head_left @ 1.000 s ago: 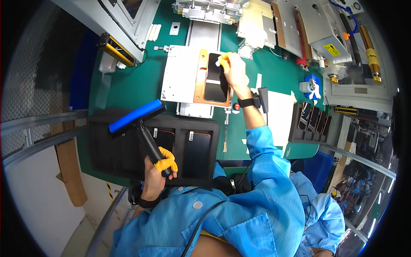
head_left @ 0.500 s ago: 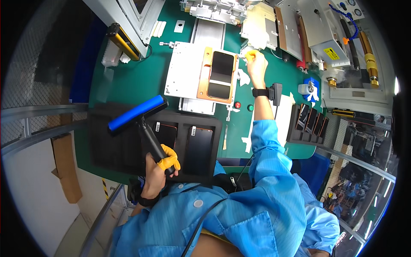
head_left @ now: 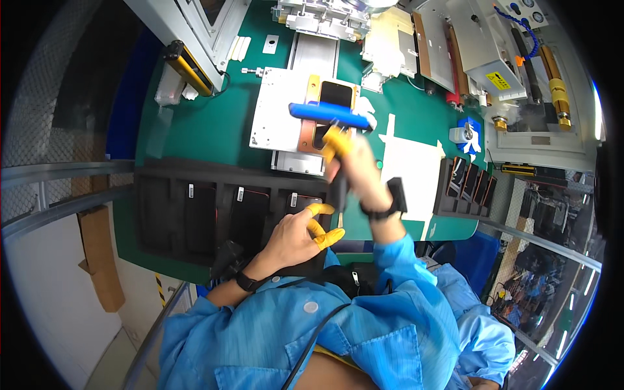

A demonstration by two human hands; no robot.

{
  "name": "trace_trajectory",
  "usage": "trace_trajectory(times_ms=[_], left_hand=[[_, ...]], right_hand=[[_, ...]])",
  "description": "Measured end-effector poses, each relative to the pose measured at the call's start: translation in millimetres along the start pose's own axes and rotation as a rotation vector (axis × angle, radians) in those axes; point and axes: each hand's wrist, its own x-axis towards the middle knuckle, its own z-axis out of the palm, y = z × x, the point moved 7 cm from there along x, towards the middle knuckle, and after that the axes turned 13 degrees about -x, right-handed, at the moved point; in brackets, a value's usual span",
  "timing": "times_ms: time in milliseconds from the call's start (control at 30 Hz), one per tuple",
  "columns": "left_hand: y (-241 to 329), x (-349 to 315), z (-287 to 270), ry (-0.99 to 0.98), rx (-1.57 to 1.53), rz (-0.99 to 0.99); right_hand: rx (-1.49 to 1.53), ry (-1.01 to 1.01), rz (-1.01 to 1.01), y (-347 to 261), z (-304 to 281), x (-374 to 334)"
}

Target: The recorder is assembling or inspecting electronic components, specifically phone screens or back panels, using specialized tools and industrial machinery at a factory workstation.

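My right hand (head_left: 359, 170), blurred and with yellow finger cots, grips the black handle of a blue roller (head_left: 330, 116). The roller head lies across the view of an orange-brown fixture frame (head_left: 307, 134) and partly hides it; whether they touch I cannot tell. A dark phone-sized panel (head_left: 335, 94) sits in that frame, on a white plate (head_left: 273, 110). Close to the bottom of the roller handle is my left hand (head_left: 292, 239), its cot-covered thumb and fingers apart and nothing in them. Below its fingertips stretches a black foam tray (head_left: 153, 221) with several dark phones (head_left: 200, 211).
A metal mechanism (head_left: 318, 23) stands at the far end of the rail. White paper (head_left: 409, 172) lies right of the fixture. A smaller black rack (head_left: 444, 198) of phone-like pieces, a white bottle (head_left: 460, 134) and a grey machine box (head_left: 484, 52) stand at right.
The roller has passed from my left hand to my right and moved right, over the fixture. My right hand came back toward me from the far side; my left hand has opened.
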Motion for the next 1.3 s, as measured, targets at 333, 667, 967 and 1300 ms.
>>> trace_trajectory(times_ms=[333, 667, 967, 1300], left_hand=[[-39.4, -48.3, -43.5, 0.201, -0.333, -0.275], [-30.7, -44.2, -50.9, 0.26, -0.339, -0.251], [-32.1, -36.9, -68.0, 0.294, -0.286, -0.253], [-32.7, -46.5, -56.5, 0.277, -0.22, -0.27]], right_hand=[[-0.243, 0.102, 0.087, 38.3, -28.5, 10.4], [-0.112, 0.234, 0.011, 2.9, -82.9, 107.8], [0.015, 0.389, 0.289, 95.2, -86.7, -65.8], [-0.251, 0.727, 0.246, 255.0, -219.5, -40.1]])
